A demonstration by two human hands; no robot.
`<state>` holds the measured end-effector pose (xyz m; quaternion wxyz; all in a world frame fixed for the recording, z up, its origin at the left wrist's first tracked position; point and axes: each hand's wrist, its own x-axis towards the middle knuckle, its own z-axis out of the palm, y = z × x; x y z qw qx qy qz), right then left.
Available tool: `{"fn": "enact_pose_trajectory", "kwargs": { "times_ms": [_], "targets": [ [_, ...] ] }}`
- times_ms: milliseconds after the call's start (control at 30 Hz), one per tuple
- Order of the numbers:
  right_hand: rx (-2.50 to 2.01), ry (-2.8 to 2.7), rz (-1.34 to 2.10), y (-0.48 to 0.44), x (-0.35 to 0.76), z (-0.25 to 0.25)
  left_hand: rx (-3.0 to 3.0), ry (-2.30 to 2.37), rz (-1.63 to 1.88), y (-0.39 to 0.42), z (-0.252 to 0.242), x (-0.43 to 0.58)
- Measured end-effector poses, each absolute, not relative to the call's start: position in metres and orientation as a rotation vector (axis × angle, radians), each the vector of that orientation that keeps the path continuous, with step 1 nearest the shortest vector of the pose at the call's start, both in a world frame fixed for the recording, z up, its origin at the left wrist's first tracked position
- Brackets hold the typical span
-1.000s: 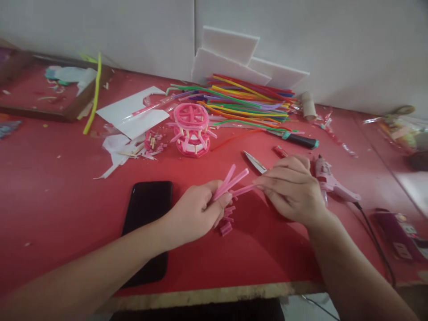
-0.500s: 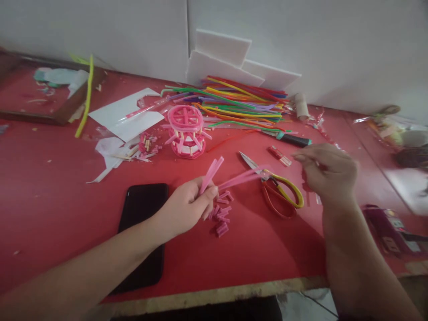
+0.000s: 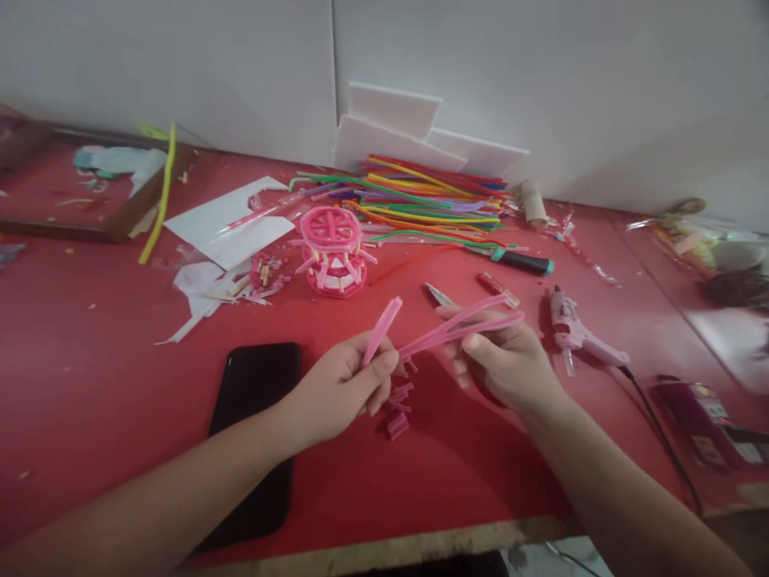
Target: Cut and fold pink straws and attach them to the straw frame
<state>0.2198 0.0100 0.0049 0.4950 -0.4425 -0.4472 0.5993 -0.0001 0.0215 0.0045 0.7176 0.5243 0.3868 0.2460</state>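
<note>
My left hand, in the lower middle of the head view, is closed on several pink pipe cleaners. A short doubled end sticks up past its thumb, and longer strands reach out to the right. Those strands cross my right hand, whose fingers curl loosely behind them with the thumb in front. Short cut pink pieces lie below my left hand. Behind my right hand are scissors; only the blade tip shows clearly. A round pink pipe-cleaner structure with small sticks stands beyond my left hand.
A black phone lies under my left forearm. To the right are a glue gun with its cord and a purple power strip. Colourful pipe cleaners, a cutter knife and white boards are at the back.
My right hand has come left and down from the loose strand ends to the strands beside my left hand, now covering most of the scissors. The glue gun has come into sight.
</note>
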Motion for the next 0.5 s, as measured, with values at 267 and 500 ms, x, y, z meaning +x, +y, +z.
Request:
{"fn": "enact_pose_trajectory", "kwargs": {
  "times_ms": [267, 500],
  "targets": [
    [-1.014, -1.012, 1.555, 0.003, 0.188, -0.014, 1.061, 0.773, 0.446, 0.021, -0.002, 0.001],
    [-1.025, -1.124, 1.321, 0.005, 0.184, -0.019, 0.667, 0.871, 0.653, 0.024, 0.001, 0.005]
  ]
}}
